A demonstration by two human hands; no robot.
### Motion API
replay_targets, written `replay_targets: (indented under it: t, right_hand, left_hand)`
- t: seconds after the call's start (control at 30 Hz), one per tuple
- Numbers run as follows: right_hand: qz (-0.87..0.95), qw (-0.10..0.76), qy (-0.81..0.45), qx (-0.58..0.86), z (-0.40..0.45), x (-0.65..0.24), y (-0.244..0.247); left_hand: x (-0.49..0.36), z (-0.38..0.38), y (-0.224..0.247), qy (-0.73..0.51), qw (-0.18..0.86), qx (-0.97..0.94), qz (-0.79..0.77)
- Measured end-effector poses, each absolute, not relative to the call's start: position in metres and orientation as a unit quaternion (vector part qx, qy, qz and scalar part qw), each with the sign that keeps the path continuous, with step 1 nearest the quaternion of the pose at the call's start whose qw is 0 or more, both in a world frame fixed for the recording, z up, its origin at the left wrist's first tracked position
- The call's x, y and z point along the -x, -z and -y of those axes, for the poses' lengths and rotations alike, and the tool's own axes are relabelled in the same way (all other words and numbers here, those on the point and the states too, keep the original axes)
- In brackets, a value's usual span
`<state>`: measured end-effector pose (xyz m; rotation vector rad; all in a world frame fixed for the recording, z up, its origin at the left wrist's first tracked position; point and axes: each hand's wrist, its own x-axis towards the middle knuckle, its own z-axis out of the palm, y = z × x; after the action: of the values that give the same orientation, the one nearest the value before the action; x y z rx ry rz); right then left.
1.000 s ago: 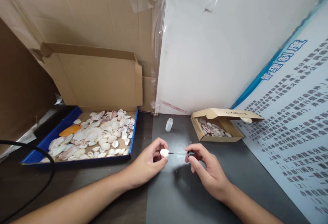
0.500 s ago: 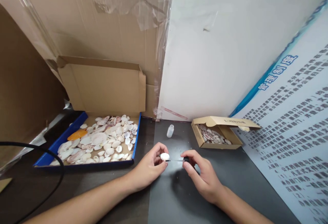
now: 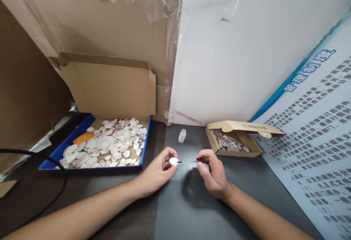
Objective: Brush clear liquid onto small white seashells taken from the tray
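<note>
My left hand [image 3: 161,167] is closed around a small white ribbed seashell [image 3: 173,161], pinching it between thumb and fingers. In my right hand [image 3: 212,170] is the black cap of a thin applicator brush [image 3: 189,161], gripped between thumb and fingertips. The brush's clear stem runs leftward, and its dark tip is at the right edge of the shell. Behind the hands, a small translucent bottle [image 3: 182,136] stands uncapped on the dark table. Both hands are held above the grey mat [image 3: 181,210].
An open blue-edged cardboard box [image 3: 146,141] full of shells, one of them orange, lies at the left. A smaller cardboard box [image 3: 238,153] with shells sits at the right. A black cable [image 3: 65,181] curves in from the left. Cardboard and a white panel [image 3: 219,68] stand behind.
The brush tip now shows against the shell's right edge, and the shell has turned slightly in my left fingers. The view has shifted a little; the boxes and bottle appear otherwise unmoved.
</note>
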<state>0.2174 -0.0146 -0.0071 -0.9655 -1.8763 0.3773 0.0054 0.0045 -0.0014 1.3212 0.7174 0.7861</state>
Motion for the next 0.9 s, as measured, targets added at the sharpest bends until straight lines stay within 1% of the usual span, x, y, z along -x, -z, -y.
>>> replay_targets:
  t: [0.4, 0.9]
  right_hand:
    - [0.767, 0.467, -0.206, 0.389, 0.0134, -0.2157, 0.009]
    - [0.777, 0.473, -0.177, 0.376, 0.017, -0.2143, 0.0065]
  left_hand:
    - [-0.0028, -0.0064, -0.0018, -0.325, 0.666, -0.589, -0.322]
    - [-0.0043, -0.0067, -0.0004, -0.324, 0.674, -0.577, -0.329]
